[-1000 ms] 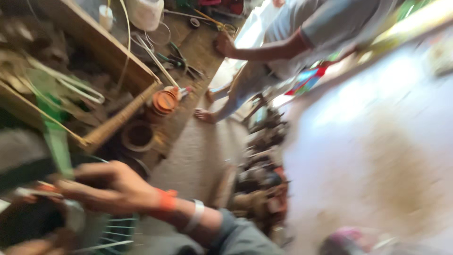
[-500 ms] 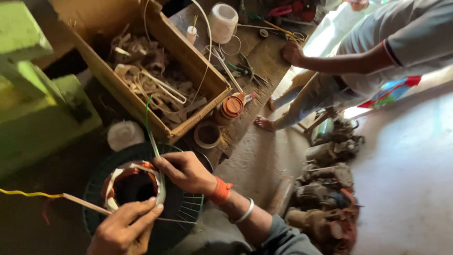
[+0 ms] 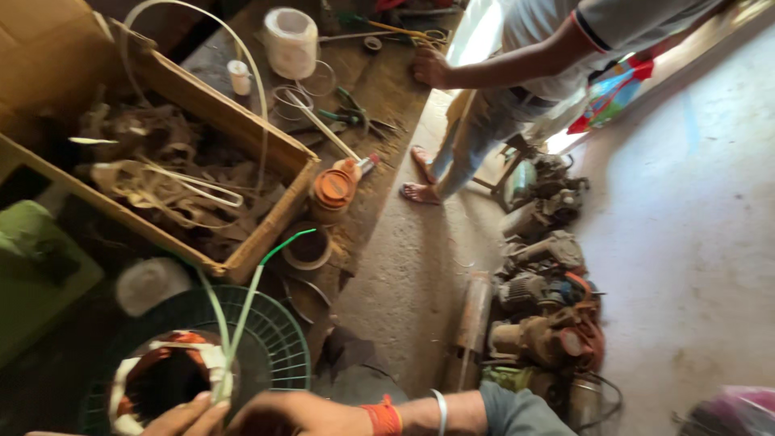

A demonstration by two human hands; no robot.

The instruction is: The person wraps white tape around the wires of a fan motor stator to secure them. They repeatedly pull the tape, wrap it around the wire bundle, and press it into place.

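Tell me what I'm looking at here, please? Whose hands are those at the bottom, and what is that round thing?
The camera sits on a person's head and looks down, so the hands at the bottom edge are that person's own. The right hand, with an orange band at the wrist, and the left hand touch a round ring wound with copper-coloured wire, wrapped in white strips. Thin green and white sleeves stick up from it. It rests on a green wire fan guard. Behind is a wooden box full of scraps, and a workbench with tape rolls and tools. Another person leans on that bench. Old motors lie on the floor.
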